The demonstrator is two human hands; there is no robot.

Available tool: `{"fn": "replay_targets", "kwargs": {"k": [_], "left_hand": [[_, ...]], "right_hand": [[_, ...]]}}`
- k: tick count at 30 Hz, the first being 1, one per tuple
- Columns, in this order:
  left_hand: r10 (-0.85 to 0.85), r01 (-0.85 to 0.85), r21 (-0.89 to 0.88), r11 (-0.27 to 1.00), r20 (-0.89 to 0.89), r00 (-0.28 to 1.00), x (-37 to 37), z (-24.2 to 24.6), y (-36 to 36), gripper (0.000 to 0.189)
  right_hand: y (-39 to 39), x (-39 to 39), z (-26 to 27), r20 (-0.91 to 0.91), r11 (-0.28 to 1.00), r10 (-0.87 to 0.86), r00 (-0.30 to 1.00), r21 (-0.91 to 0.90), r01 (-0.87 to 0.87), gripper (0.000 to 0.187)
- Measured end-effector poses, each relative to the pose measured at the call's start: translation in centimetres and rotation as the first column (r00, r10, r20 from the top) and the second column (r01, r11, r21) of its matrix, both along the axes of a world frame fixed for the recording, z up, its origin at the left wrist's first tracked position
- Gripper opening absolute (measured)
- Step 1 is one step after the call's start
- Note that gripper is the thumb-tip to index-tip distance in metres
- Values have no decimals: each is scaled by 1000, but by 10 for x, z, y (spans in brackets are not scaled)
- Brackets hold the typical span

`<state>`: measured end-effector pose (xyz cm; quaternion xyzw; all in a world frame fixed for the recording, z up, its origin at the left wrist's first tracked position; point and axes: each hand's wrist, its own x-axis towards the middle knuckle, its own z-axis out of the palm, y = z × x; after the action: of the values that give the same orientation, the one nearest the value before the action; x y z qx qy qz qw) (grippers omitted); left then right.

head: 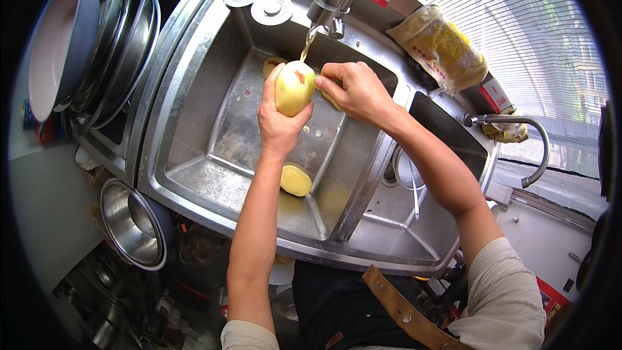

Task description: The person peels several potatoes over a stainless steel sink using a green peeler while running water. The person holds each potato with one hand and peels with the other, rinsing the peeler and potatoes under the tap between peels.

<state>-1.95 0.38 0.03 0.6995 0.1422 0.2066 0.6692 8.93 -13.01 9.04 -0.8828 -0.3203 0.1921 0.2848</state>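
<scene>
My left hand [282, 129] grips a large peeled yellow potato [293, 92] from below, under the stream from the tap [323, 9]. A reddish-brown patch shows on the potato's upper face. At its right side my right hand [357, 90] pinches a small light-green item [315, 79]; most of it is hidden by the fingers, so its kind is unclear. Another peeled potato [295, 181] lies on the floor of the steel sink [228, 126]. Behind my left hand a further potato [270, 65] is partly hidden, and a yellow piece [331, 100] shows below my right hand.
Two round drain covers [271, 8] sit on the back rim. The right basin holds a white bowl [407, 167] and a spoon [416, 197]. A yellow bagged cloth [440, 48] and a curved faucet [539, 136] stand at right. Stacked basins [63, 48] lean at left.
</scene>
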Motion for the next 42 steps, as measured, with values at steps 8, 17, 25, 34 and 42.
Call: {"fn": "replay_targets", "kwargs": {"k": [8,17,25,34,42], "left_hand": [[-7,7,24,1000,-2,1000,-1,-3,-2,77],[-15,16,61,998,-13,1000,3,-2,6,75],[8,-4,172,985,-24,1000,-2,-4,3,74],[149,-155,265,952,44,988,-2,-21,-11,73],[248,-290,456,842,150,957,-3,-34,-14,74]], "right_hand": [[-2,15,-9,-94,989,135,986,79,-128,29],[0,25,-9,155,955,295,943,-22,-295,28],[-6,18,-24,54,967,237,970,87,-241,29],[-6,-7,-39,-724,960,-54,688,151,235,38],[4,-28,-33,-984,833,-33,174,69,549,31]]}}
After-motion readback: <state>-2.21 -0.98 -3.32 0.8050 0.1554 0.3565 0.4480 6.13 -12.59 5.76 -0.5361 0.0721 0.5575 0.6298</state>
